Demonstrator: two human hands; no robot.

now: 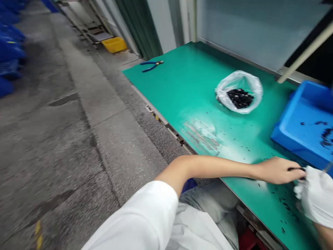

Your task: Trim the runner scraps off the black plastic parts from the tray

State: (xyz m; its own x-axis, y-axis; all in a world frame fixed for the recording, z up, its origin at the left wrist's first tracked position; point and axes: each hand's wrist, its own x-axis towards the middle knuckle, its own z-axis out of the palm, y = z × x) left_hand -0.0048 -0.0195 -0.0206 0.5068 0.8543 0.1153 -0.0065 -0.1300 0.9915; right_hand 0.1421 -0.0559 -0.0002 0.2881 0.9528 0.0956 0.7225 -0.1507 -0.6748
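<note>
My bare left hand [277, 170] reaches across the front of the green table top, its fingers closed on a small black part [298, 169]. My right hand [318, 194], in a white glove, is beside it at the right edge of the view. Its fingers are bent in towards the black part; blur hides what they grip. A thin greyish tip [327, 167] shows just above the glove, too blurred to name. Small black pieces [286, 205] lie scattered on the table below my hands.
A clear plastic bag [256, 92] of black pieces stands open on the green table [179, 80]. At right is a blue tray [293, 139] with black pieces. Blue-handled pliers [151, 66] lie at the far left corner. A yellow bin [114, 45] sits on the floor beyond.
</note>
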